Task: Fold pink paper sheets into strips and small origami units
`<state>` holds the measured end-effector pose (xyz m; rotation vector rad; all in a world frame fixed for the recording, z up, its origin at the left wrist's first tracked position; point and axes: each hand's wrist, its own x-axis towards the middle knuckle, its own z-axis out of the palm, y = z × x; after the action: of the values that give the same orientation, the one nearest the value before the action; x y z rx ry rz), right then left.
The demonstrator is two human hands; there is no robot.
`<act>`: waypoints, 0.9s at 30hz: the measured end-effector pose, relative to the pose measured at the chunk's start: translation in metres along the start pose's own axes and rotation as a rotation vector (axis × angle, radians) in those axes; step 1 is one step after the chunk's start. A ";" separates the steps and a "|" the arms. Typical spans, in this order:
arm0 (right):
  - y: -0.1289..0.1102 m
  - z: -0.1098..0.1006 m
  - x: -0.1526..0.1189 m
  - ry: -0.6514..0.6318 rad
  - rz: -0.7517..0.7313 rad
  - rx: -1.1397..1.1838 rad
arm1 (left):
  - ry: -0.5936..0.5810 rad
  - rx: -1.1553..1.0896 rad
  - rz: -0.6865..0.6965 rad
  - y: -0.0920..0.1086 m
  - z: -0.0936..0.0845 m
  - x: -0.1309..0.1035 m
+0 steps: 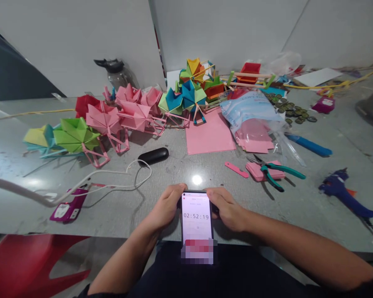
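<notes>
A phone (197,225) with a lit screen showing 02:52:19 is held upright in front of my body at the table's near edge. My left hand (170,205) grips its upper left side, the thumb at the top corner. On the opposite side my right hand (228,208) closes round the upper right corner. Fingers of both hands are partly hidden behind the phone. Beyond the hands lie a black case (153,156), a pink cutter (236,169), and green-handled pliers (275,171) on a stack of pink paper pieces (255,170).
Folded paper models (104,118) stand along the back left, with a bottle (116,74) behind. Pink sheets (209,134) and a plastic bag (251,111) are at centre. A blue glue gun (348,194) lies right; a purple power block (70,205) and white cable (112,171) lie left.
</notes>
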<state>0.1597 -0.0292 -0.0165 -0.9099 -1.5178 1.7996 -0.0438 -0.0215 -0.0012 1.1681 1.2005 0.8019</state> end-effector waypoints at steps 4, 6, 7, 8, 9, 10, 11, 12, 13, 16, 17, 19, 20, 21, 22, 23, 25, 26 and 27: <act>0.001 -0.001 0.001 0.008 -0.003 -0.019 | -0.024 -0.090 -0.050 -0.001 0.003 0.003; 0.001 -0.001 0.002 0.009 -0.007 -0.016 | -0.032 -0.103 -0.063 -0.001 0.004 0.004; 0.001 -0.001 0.002 0.009 -0.007 -0.008 | -0.040 -0.113 -0.072 -0.002 0.004 0.004; 0.001 -0.001 0.002 0.008 -0.005 0.003 | -0.051 -0.126 -0.080 -0.002 0.005 0.005; 0.000 0.000 0.002 0.009 -0.003 0.014 | -0.059 -0.142 -0.087 -0.002 0.005 0.005; 0.000 0.000 0.003 0.011 -0.002 0.022 | -0.066 -0.160 -0.094 -0.003 0.005 0.006; 0.001 0.000 0.003 0.016 -0.003 0.023 | -0.069 -0.178 -0.098 -0.003 0.005 0.007; 0.001 0.000 0.003 0.023 -0.005 0.019 | -0.069 -0.192 -0.100 -0.003 0.005 0.007; 0.002 0.001 0.003 0.031 -0.009 0.009 | -0.072 -0.204 -0.102 -0.004 0.004 0.008; 0.007 0.001 0.002 0.064 -0.032 -0.035 | -0.116 -0.225 -0.115 -0.004 0.003 0.009; 0.008 0.002 0.002 0.077 -0.037 -0.046 | -0.137 -0.222 -0.117 -0.004 0.003 0.009; 0.010 0.003 0.002 0.104 -0.033 -0.047 | -0.174 -0.204 -0.112 -0.003 0.003 0.009; 0.011 0.005 0.002 0.118 -0.020 -0.041 | -0.180 -0.183 -0.100 -0.002 0.004 0.009; 0.011 0.006 0.002 0.132 -0.001 -0.033 | -0.178 -0.157 -0.083 -0.001 0.004 0.009; 0.011 0.007 0.003 0.146 0.022 -0.028 | -0.170 -0.128 -0.065 0.000 0.004 0.008; 0.010 0.008 0.003 0.159 0.048 -0.028 | -0.155 -0.099 -0.046 0.001 0.005 0.008; 0.009 0.009 0.005 0.178 0.091 -0.033 | -0.124 -0.044 -0.016 0.002 0.005 0.006; 0.008 0.009 0.005 0.185 0.107 -0.031 | -0.114 -0.025 -0.007 0.003 0.005 0.006; 0.008 0.009 0.006 0.188 0.122 -0.023 | -0.111 -0.013 0.000 0.003 0.004 0.005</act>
<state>0.1486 -0.0308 -0.0237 -1.1713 -1.3935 1.7285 -0.0383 -0.0166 0.0000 1.1869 1.1027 0.7341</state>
